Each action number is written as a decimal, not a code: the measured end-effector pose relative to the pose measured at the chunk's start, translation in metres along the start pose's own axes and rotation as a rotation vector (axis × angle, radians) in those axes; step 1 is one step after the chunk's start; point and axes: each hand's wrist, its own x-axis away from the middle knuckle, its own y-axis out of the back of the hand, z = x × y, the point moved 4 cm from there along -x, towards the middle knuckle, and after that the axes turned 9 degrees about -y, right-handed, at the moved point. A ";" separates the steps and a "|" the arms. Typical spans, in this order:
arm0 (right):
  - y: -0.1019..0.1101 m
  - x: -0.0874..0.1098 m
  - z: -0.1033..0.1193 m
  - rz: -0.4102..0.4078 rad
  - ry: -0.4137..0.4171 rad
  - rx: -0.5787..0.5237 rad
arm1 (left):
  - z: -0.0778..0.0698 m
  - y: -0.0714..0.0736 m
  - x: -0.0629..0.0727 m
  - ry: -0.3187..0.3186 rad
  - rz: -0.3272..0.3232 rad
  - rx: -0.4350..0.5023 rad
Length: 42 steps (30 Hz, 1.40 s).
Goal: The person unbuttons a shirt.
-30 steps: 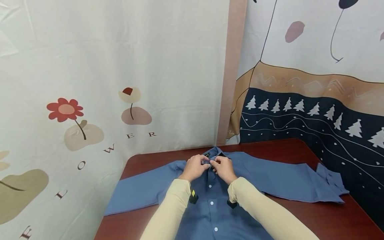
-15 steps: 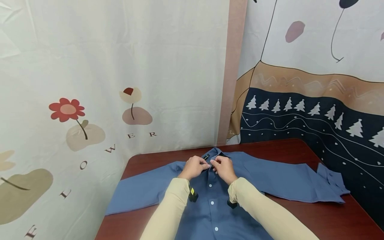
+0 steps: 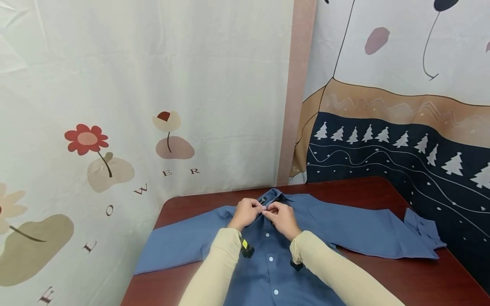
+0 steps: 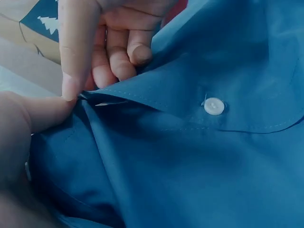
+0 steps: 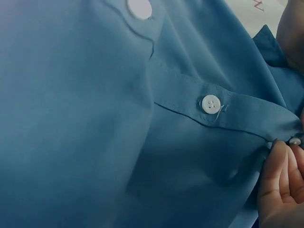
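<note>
A blue button-up shirt [image 3: 291,272] lies spread front up, its collar [image 3: 272,194] at the far side. Just below the collar, my left hand [image 3: 246,213] pinches the front edge of the shirt. Close against it, my right hand [image 3: 284,219] pinches the same spot from the other side. In the right wrist view a small white button [image 5: 295,141] shows at the fingertips, partly covered. Another white button [image 4: 214,106] sits further down the placket in the left wrist view, passed through its buttonhole. The fingers hide most of the pinched cloth.
The shirt lies on a dark red-brown table [image 3: 356,189]. One sleeve [image 3: 176,240] stretches left, the other [image 3: 367,231] right, ending in a folded cuff [image 3: 423,229]. A printed curtain [image 3: 229,85] hangs behind the table.
My right hand has shifted slightly left, and its fingertips now meet those of my left hand below the collar. The shirt stays in place.
</note>
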 end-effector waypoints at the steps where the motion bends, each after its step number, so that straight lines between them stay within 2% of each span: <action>1: 0.000 0.000 0.001 -0.011 0.013 0.014 | 0.001 0.000 0.000 0.003 -0.007 0.011; 10: -0.003 0.001 0.009 -0.104 0.000 0.092 | 0.001 -0.003 0.003 0.020 -0.038 0.068; 17: -0.004 0.002 0.008 -0.182 0.054 0.110 | 0.002 -0.006 0.004 -0.019 -0.071 0.064; 20: -0.003 0.001 0.008 -0.172 0.035 0.055 | 0.003 -0.007 0.005 -0.034 -0.095 0.080; 27: -0.002 -0.003 0.003 -0.122 -0.071 -0.077 | 0.009 -0.011 0.004 -0.032 -0.147 0.142; 37: -0.007 -0.009 -0.010 -0.018 -0.261 -0.332 | 0.014 -0.009 0.006 0.002 -0.153 0.229; 39: -0.007 -0.009 -0.012 -0.014 -0.297 -0.367 | 0.014 -0.008 0.007 0.009 -0.158 0.251; 42: -0.006 -0.010 -0.013 -0.032 -0.307 -0.387 | 0.014 -0.006 0.007 0.019 -0.169 0.272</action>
